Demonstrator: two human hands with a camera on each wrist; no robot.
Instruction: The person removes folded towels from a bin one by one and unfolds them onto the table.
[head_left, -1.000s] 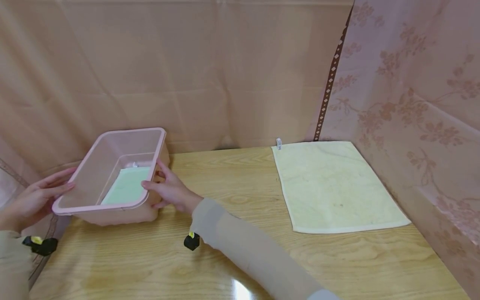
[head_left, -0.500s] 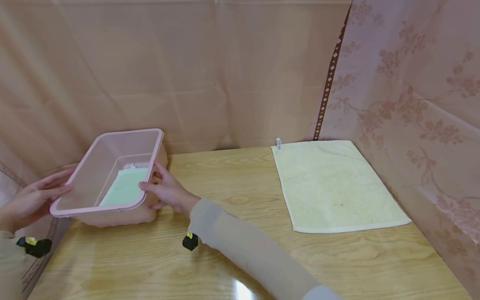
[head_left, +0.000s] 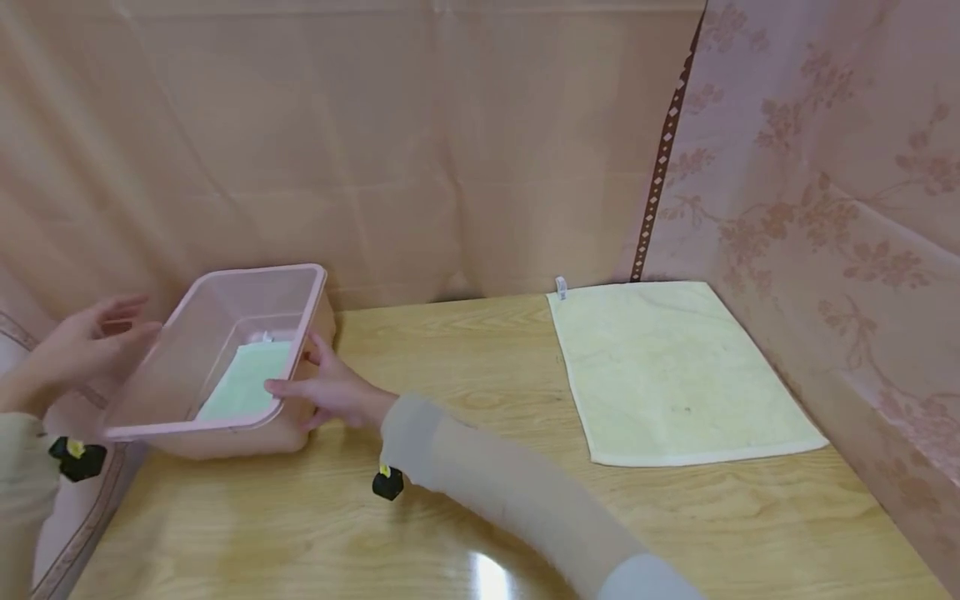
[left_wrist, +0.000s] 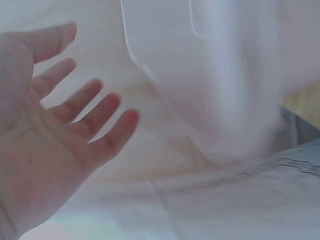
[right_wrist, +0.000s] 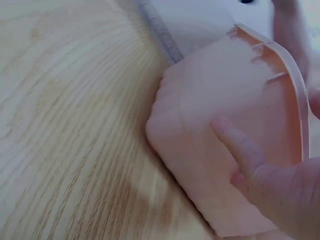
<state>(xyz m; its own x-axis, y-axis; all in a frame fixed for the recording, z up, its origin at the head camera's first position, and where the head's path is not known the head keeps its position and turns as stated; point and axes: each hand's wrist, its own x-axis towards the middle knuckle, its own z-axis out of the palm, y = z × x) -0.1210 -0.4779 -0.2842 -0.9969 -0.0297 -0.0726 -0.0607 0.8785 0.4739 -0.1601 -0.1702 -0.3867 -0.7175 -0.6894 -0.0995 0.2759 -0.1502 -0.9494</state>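
A pink plastic basin [head_left: 232, 446] stands at the left end of the wooden table. In it lies a folded light-green cloth [head_left: 246, 379] with a small white tag. My right hand [head_left: 330, 387] holds the basin's right side, thumb over the rim and fingers along the outer wall. One of those fingers [right_wrist: 240, 145] rests against the wall in the right wrist view. Away from the basin's left side, my left hand [head_left: 90, 350] is raised with nothing in it. Its fingers [left_wrist: 107, 117] are spread and slightly bent in the left wrist view.
A pale yellow towel [head_left: 678, 379] lies flat on the right part of the wooden table [head_left: 450, 375], its tag at the far left corner. Plain curtain [head_left: 397, 150] hangs behind, and floral curtain [head_left: 832, 208] hangs along the right side.
My left hand has let go of the basin's left rim and lifted away. The basin has shifted slightly nearer. My right hand has kept its grip and moved slightly with it.
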